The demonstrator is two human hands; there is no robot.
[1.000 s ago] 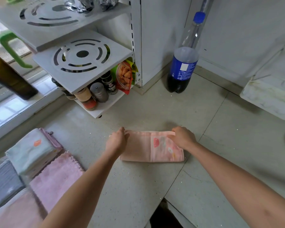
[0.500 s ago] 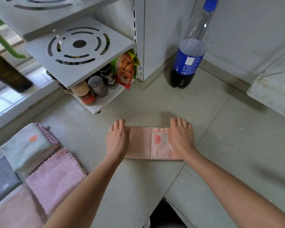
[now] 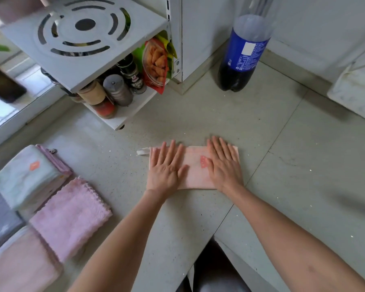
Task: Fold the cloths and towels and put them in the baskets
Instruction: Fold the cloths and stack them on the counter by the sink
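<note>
Pale counter (image 3: 198, 123), left hand (image 3: 167, 167) and right hand (image 3: 223, 165) now pressed flat, fingers straightened, on folded pink cloth (image 3: 195, 171)

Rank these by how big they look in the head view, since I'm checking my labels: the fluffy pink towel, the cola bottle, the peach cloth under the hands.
1. fluffy pink towel, though it lies nearer the camera
2. cola bottle, its top cut off by the frame
3. peach cloth, partly covered by the left hand and right hand

The last two look close.
</note>
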